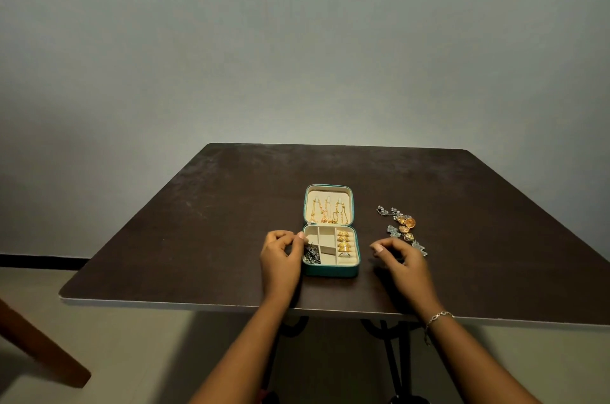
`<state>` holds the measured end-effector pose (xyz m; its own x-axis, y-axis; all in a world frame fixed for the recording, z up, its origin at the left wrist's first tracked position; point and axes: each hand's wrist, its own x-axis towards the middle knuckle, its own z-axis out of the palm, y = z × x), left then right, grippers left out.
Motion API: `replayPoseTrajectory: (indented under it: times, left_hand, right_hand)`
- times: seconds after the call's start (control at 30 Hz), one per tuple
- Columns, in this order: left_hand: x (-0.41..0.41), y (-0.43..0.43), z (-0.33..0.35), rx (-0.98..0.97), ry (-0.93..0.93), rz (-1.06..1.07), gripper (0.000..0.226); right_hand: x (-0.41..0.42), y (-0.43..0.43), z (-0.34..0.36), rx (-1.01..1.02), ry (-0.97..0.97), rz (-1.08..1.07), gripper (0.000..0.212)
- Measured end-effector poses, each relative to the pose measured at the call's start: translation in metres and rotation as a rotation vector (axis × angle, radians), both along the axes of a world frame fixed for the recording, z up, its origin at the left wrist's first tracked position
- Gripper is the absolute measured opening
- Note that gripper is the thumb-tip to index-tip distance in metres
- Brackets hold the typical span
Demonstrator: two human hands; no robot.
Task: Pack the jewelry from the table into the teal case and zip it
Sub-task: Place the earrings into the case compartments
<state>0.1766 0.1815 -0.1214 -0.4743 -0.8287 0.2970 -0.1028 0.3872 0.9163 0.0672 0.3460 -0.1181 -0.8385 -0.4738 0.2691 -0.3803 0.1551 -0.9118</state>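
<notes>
Forearms crossed the 6 o'clock edge of the desk (198, 222), with a thin bracelet (437, 317) on the right wrist. Noted the left hand (280, 255) at the 9 o'clock rim of the teal case (330, 270) — fingers curled, thumb and forefinger tips together. Could not tell whether they pinched anything. Noted the right hand (401, 260) over the desk at the case's 3 o'clock, fingers loosely curled, nothing seen in it. Case sat open near desk centre, lid (327, 187) swung back at 12 o'clock. Gold chains (328, 213) hung on the lid's cream lining. Base held a column of gold pieces (344, 243) at 3 o'clock and a dark silver piece (312, 255) at 7 o'clock. Loose jewelry (404, 225) — silver and gold — lay on the desk at the case's 2 o'clock, apart from it, just beyond the right hand.
</notes>
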Motion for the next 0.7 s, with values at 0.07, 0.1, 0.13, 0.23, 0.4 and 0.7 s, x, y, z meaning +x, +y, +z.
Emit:
replayPoseTrajectory:
  times: [0.07,0.1,0.13,0.23,0.4,0.7]
  left_hand:
    - [-0.001,0.0,-0.001,-0.015,-0.03,0.003,0.025]
    - [0.0,0.001,-0.001,-0.026,-0.038,0.005,0.025]
    - [0.0,0.001,-0.001,-0.041,-0.033,0.007,0.023]
    - [0.004,0.003,0.001,-0.167,0.021,0.024,0.012]
    - [-0.005,0.02,0.001,-0.451,0.092,0.014,0.021]
    - [-0.055,0.092,0.006,-0.589,0.191,-0.378,0.015]
  right_hand:
    - [0.0,0.003,0.001,-0.001,-0.005,0.024,0.013]
    - [0.0,0.006,0.002,0.005,0.004,0.037,0.013]
    - [-0.001,0.01,0.003,0.014,0.022,0.049,0.013]
    - [-0.007,0.029,0.007,0.075,0.131,0.058,0.012]
    - [-0.034,0.066,0.008,0.199,0.187,-0.022,0.01]
    - [-0.068,0.066,-0.002,0.299,0.148,-0.14,0.013]
